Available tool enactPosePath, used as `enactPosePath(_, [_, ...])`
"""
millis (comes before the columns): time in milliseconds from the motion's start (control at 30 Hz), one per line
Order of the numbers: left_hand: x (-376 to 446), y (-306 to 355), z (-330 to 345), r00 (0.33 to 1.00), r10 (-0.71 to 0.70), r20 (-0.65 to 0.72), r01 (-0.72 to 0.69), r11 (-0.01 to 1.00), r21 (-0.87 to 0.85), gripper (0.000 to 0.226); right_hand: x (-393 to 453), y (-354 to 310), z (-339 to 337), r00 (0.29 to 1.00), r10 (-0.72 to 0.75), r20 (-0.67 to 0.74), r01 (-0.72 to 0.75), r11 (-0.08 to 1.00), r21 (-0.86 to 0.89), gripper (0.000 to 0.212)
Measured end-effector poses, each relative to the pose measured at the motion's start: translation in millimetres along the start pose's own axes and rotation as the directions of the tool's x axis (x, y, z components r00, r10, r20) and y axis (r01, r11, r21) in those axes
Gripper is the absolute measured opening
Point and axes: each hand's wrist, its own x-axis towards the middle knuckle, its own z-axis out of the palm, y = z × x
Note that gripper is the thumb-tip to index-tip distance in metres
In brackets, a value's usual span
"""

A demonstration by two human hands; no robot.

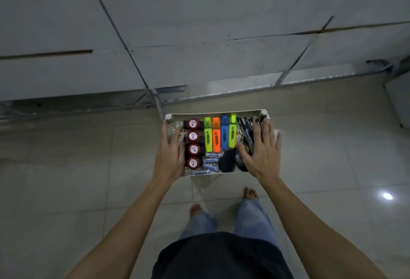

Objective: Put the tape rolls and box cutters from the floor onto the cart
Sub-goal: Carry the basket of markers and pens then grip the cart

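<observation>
No tape roll or box cutter shows in this view. A white tray [213, 115] with round corner sockets is in front of me at waist height. It holds red-capped bottles [193, 143], several highlighters [219, 134], black pens [246, 126], small batteries [210, 160] and a dark object [227, 161]. My left hand [169, 156] clasps the tray's left rim, thumb inside. My right hand [261, 152] lies over the right rim with fingers spread and the thumb among the pens. What supports the tray from below is hidden.
Beige floor tiles [88, 168] lie under and around the tray. Grey panels with metal framing [155, 97] rise just beyond it. My bare feet [196, 210] stand right behind the tray. A pale box edge [399, 101] sits at the far right.
</observation>
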Motion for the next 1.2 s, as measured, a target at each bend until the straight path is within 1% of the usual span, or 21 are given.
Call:
enactPosePath(200, [15.1,-10.3,6.8,0.999,0.008,0.039,-0.011,0.996,0.087,0.051,-1.6,-13.6,6.5,0.999,0.044,0.001,-0.044,0.998,0.049,0.088])
enactPosePath(367, [14.1,-12.3,7.5,1.000,0.008,0.020,-0.010,0.994,0.111,0.049,1.8,-15.3,6.5,0.999,0.011,0.036,-0.013,0.998,0.055,0.087])
enactPosePath(567, [12.4,-8.2,8.7,1.000,0.000,-0.011,0.002,0.993,0.122,0.049,5.5,-14.0,2.8,0.997,0.005,0.081,-0.006,1.000,0.013,0.085])
enactPosePath(800, [12.6,-9.5,8.1,1.000,0.024,0.011,-0.025,0.978,0.209,0.053,11.1,-13.9,-0.6,0.994,-0.011,0.109,0.007,0.999,0.040,0.089])
enactPosePath(967, [22.2,-3.6,4.4,0.999,-0.026,0.023,0.019,0.965,0.263,0.056,22.0,-16.6,-4.4,0.992,-0.024,0.121,0.018,0.998,0.056,0.089])
enactPosePath(1200, [49.9,8.4,-2.8,0.992,-0.109,0.070,0.083,0.951,0.298,0.055,46.6,-21.7,-10.4,0.990,-0.031,0.136,0.024,0.998,0.057,0.088])
